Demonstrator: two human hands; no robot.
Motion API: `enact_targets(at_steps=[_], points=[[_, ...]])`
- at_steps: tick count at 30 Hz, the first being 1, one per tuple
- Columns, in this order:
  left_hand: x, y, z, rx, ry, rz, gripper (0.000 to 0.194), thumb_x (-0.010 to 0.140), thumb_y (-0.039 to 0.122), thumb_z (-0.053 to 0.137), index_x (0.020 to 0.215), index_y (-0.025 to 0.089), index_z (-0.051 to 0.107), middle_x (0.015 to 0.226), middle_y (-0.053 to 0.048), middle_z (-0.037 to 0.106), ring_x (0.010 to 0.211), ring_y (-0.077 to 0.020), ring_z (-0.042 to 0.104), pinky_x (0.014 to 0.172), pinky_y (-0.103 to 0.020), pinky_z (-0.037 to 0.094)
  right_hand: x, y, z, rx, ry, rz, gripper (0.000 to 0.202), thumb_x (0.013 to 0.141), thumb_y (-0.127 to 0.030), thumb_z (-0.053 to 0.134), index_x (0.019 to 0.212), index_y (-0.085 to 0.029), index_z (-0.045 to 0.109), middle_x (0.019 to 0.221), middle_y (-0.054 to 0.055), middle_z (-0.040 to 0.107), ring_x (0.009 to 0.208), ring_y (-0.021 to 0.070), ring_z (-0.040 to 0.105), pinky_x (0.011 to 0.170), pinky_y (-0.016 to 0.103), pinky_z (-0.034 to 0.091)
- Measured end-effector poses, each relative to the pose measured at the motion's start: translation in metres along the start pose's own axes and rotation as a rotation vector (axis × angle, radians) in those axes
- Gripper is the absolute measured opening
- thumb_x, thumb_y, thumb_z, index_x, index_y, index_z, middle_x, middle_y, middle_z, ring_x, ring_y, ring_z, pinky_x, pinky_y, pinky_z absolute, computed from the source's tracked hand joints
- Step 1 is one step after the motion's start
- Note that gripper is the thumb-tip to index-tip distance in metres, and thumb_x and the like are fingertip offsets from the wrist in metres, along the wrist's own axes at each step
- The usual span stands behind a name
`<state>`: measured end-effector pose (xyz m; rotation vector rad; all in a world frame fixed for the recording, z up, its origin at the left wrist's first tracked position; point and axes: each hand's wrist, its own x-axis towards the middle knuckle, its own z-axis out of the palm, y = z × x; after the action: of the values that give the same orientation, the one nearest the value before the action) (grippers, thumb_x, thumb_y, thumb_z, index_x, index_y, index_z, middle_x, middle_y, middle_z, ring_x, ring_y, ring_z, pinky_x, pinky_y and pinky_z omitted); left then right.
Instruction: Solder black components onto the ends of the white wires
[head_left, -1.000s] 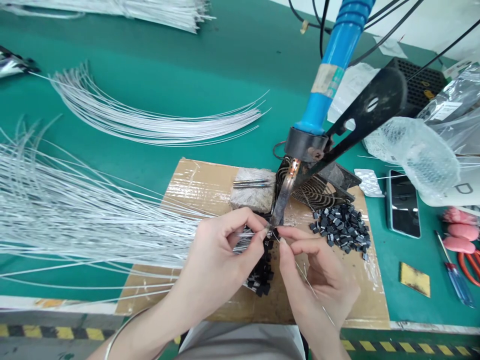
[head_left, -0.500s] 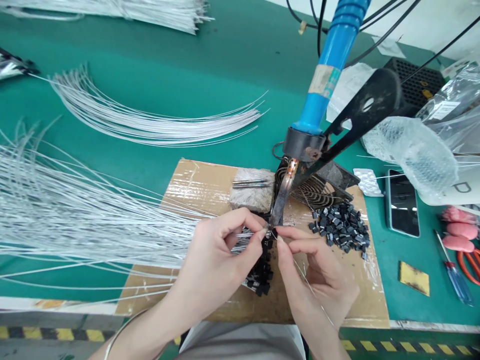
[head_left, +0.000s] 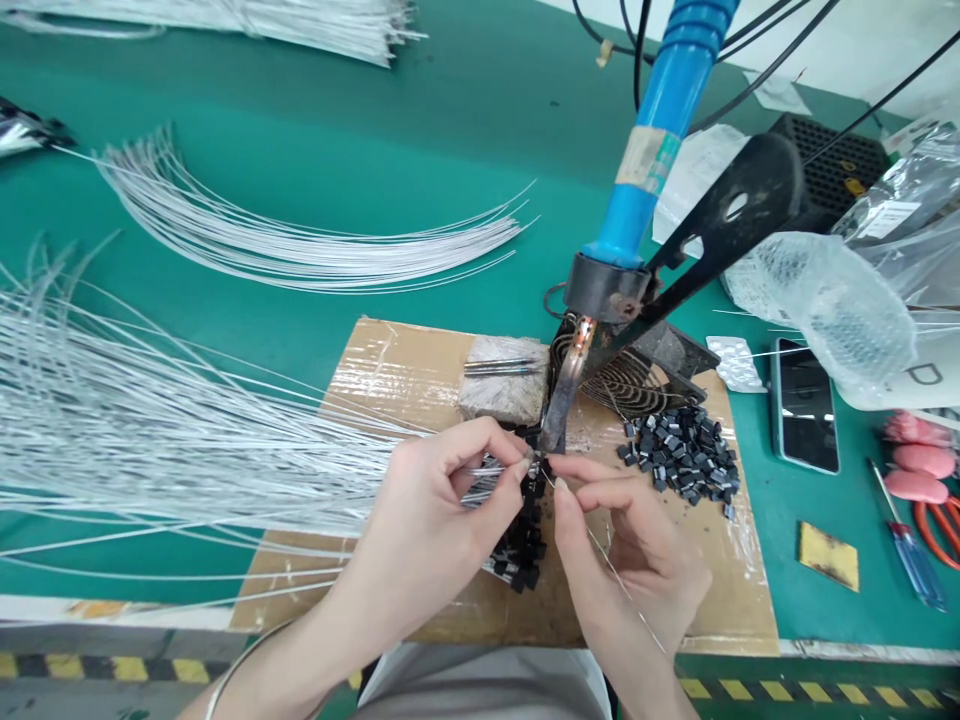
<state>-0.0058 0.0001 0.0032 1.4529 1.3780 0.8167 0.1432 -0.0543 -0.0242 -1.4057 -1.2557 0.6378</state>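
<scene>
My left hand (head_left: 442, 510) is closed, thumb and forefinger pinching a thin white wire (head_left: 480, 470) just under the tip of a fixed soldering iron (head_left: 559, 405). My right hand (head_left: 630, 545) grips a length of thin solder wire (head_left: 622, 585) that runs down across the palm. Its fingertips meet the left ones at the iron's tip, and the tiny joint between them is too small to make out. Below the hands, small black parts (head_left: 525, 555) sit on wire ends. Loose black components (head_left: 682, 455) form a pile to the right on the cardboard (head_left: 405, 370).
A bundle of white wires (head_left: 187, 420) spreads across the left, with another bundle (head_left: 322, 255) behind. The iron's black bracket (head_left: 720, 230) slants to the right above a round fan guard (head_left: 622, 380). A phone (head_left: 805, 405), yellow sponge (head_left: 828, 556) and screwdriver (head_left: 911, 550) lie at right.
Both hands stay almost where they were. My right hand has shifted very slightly left with the solder wire, and a bit more shows between the fingertips.
</scene>
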Motion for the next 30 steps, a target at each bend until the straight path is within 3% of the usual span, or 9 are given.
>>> enact_targets(at_steps=[8, 11, 17, 22, 26, 30], points=[[-0.004, -0.006, -0.002, 0.071, -0.02, -0.005, 0.021, 0.088, 0.031, 0.06, 0.073, 0.021, 0.071, 0.075, -0.005, 0.079, 0.057, -0.016, 0.059, 0.047, -0.027, 0.034, -0.003, 0.0, -0.002, 0.036, -0.007, 0.088, 0.018, 0.097, -0.015, 0.072, 0.082, -0.024, 0.067, 0.104, 0.003, 0.087, 0.095, 0.0185, 0.084, 0.085, 0.03, 0.066], [-0.008, -0.01, -0.004, 0.123, -0.022, -0.009, 0.022, 0.09, 0.032, 0.061, 0.076, 0.021, 0.073, 0.074, -0.005, 0.078, 0.052, -0.0133, 0.05, 0.048, -0.027, 0.032, -0.001, 0.006, -0.011, 0.028, 0.007, 0.101, 0.018, 0.097, -0.017, 0.073, 0.081, -0.024, 0.066, 0.102, 0.004, 0.087, 0.095, 0.0213, 0.084, 0.085, 0.033, 0.067], [-0.012, -0.011, -0.009, 0.13, -0.002, 0.006, 0.022, 0.089, 0.031, 0.062, 0.072, 0.022, 0.073, 0.075, -0.003, 0.078, 0.048, -0.0106, 0.038, 0.045, -0.026, 0.027, 0.005, 0.032, -0.04, -0.278, 0.23, 0.109, 0.019, 0.095, -0.03, 0.076, 0.08, -0.023, 0.067, 0.107, 0.006, 0.087, 0.098, 0.0246, 0.083, 0.091, 0.037, 0.062], [-0.019, -0.019, -0.009, 0.127, 0.012, 0.002, 0.019, 0.092, 0.032, 0.065, 0.077, 0.024, 0.074, 0.081, -0.005, 0.081, 0.058, -0.0157, 0.06, 0.05, -0.027, 0.034, -0.001, 0.047, -0.051, -0.493, 0.24, 0.131, 0.023, 0.097, -0.037, 0.072, 0.079, -0.025, 0.065, 0.107, 0.004, 0.087, 0.094, 0.0231, 0.083, 0.083, 0.032, 0.059], [-0.024, -0.026, -0.01, 0.121, 0.027, 0.019, 0.017, 0.094, 0.032, 0.066, 0.081, 0.024, 0.074, 0.085, -0.005, 0.082, 0.071, -0.02, 0.07, 0.05, -0.027, 0.036, -0.007, 0.051, -0.051, -0.439, 0.223, 0.166, 0.022, 0.098, -0.037, 0.073, 0.081, -0.025, 0.065, 0.106, 0.003, 0.086, 0.096, 0.0215, 0.082, 0.084, 0.03, 0.058], [-0.022, -0.024, -0.01, 0.142, 0.018, 0.055, 0.017, 0.093, 0.029, 0.066, 0.079, 0.024, 0.074, 0.083, -0.005, 0.083, 0.068, -0.02, 0.071, 0.047, -0.027, 0.037, -0.009, 0.053, -0.051, -0.349, 0.209, 0.177, 0.021, 0.098, -0.036, 0.074, 0.082, -0.025, 0.065, 0.104, 0.004, 0.086, 0.096, 0.0233, 0.083, 0.089, 0.034, 0.061]])
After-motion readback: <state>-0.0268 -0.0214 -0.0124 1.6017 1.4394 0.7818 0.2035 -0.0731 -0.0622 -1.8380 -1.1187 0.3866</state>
